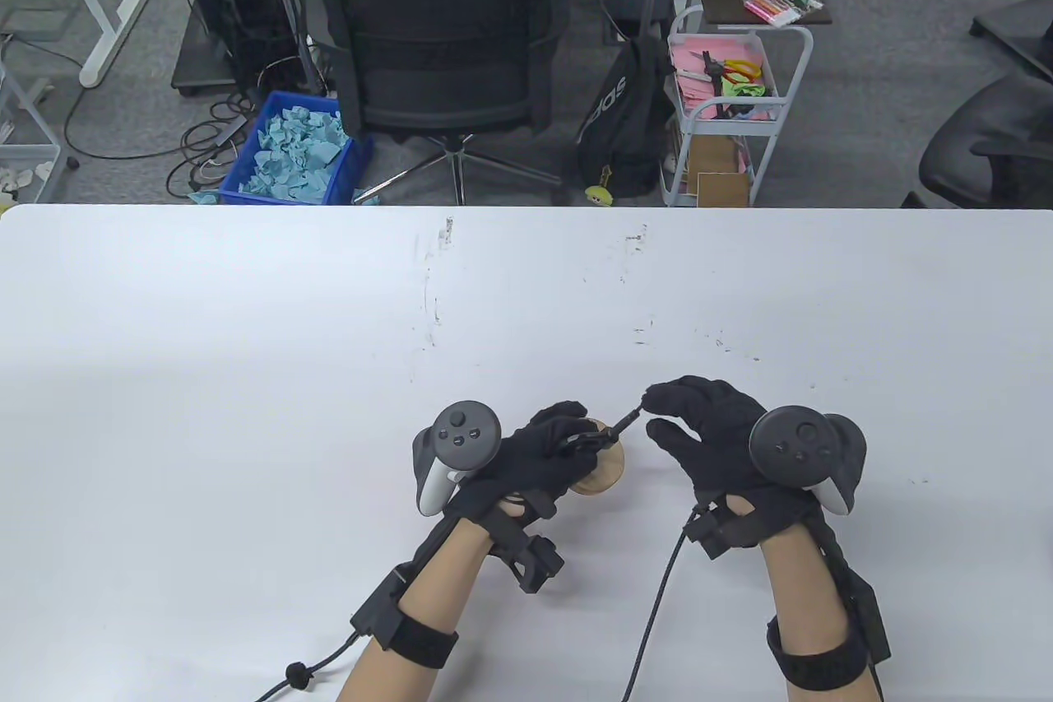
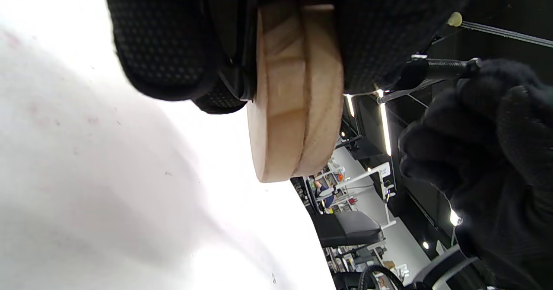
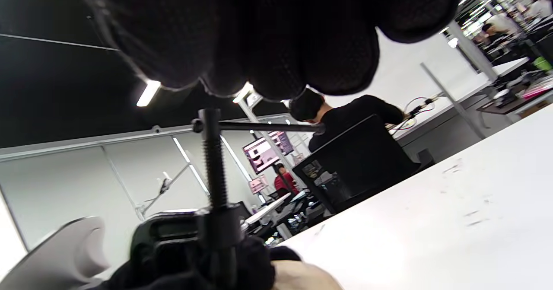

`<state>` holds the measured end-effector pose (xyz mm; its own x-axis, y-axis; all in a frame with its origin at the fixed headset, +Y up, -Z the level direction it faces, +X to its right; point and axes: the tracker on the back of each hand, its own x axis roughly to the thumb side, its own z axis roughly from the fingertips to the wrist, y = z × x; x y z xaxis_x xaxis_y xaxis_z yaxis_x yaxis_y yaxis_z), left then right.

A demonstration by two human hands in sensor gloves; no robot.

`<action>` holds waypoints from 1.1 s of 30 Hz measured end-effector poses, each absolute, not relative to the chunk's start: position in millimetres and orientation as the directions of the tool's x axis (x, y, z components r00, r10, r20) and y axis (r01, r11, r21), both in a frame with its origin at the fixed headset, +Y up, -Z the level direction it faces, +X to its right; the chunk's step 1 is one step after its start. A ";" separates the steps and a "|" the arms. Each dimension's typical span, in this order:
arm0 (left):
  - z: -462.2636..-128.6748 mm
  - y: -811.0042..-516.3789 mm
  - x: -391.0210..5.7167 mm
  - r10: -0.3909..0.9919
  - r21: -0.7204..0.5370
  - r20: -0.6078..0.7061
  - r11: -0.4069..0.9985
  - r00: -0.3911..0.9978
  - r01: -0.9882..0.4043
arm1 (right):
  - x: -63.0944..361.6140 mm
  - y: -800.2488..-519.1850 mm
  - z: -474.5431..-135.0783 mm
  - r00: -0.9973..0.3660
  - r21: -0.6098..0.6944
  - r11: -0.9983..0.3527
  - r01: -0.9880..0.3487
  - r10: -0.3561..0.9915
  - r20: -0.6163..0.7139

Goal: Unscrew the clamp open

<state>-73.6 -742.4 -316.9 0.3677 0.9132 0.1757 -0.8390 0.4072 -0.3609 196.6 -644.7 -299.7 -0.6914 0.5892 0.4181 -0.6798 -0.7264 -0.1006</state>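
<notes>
The white tabletop (image 1: 247,340) carries both gloved hands close to its near edge, a little right of the middle. The left hand (image 1: 539,459) is wrapped around the black clamp (image 1: 586,439), fingers curled over its frame, with two stacked wooden discs (image 1: 599,471) caught in it and standing on edge just above the surface. The clamp's threaded screw (image 3: 214,169) runs its long axis out of the frame up and to the right, away from the near edge, towards the right hand (image 1: 716,439). That hand is loosely curled, fingertips (image 1: 658,397) touching the thin crossbar handle (image 3: 259,127) at the screw's far end.
</notes>
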 end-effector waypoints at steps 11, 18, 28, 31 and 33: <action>-313.5 -741.0 -61.2 0.892 -0.414 0.226 0.451 0.391 -0.791 | 190.0 -651.1 -303.3 -0.694 0.008 -0.764 -0.645 0.590 0.413; -314.7 -744.4 -63.0 0.910 -0.428 0.196 0.415 0.366 -0.803 | 178.0 -645.5 -298.0 -0.657 0.046 -0.773 -0.633 0.567 0.496; -315.4 -743.6 -67.4 0.910 -0.410 0.189 0.415 0.370 -0.812 | 186.4 -643.4 -298.5 -0.651 0.006 -0.733 -0.681 0.609 0.453; -316.1 -741.2 -69.1 0.900 -0.393 0.200 0.437 0.388 -0.809 | 193.0 -642.8 -298.7 -0.701 -0.061 -0.744 -0.666 0.595 0.393; -316.1 -740.5 -70.1 0.896 -0.386 0.203 0.445 0.396 -0.808 | 193.0 -645.3 -300.3 -0.726 -0.043 -0.770 -0.636 0.579 0.370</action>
<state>-70.1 -740.5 -316.1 0.3960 0.8955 0.2030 -0.8084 0.4448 -0.3856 193.0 -645.3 -300.3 -0.7261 0.5792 0.3704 -0.6362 -0.7703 -0.0426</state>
